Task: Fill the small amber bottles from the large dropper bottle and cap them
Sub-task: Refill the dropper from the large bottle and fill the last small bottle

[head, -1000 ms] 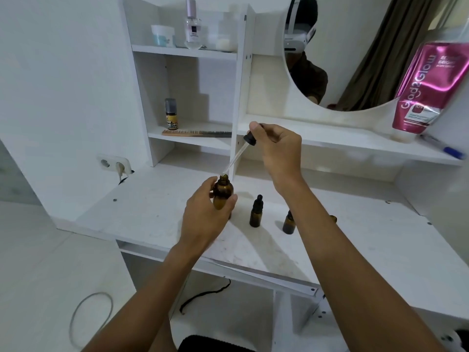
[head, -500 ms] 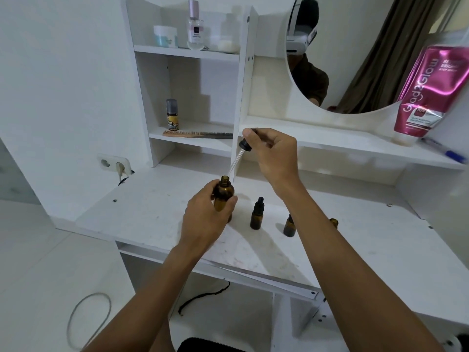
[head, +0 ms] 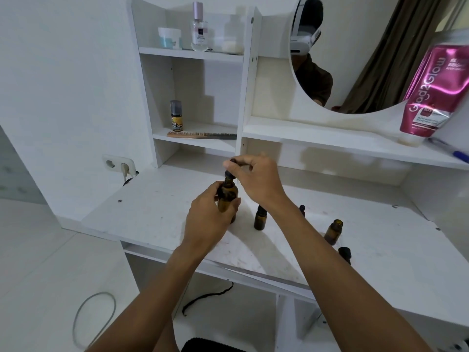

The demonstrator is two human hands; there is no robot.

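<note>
Amber dropper bottle [head: 226,197] in left hand [head: 206,217]; right hand [head: 257,180] pinches its cap [head: 229,175].

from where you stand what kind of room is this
Probably a bedroom or dressing corner at home: a white vanity table with a round mirror, and shelves holding a perfume bottle, a comb and a pink lotion tube.

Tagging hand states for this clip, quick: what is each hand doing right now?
Left hand: closed grip round the large dropper bottle.
Right hand: pinching the dropper cap at that bottle's mouth.
</note>
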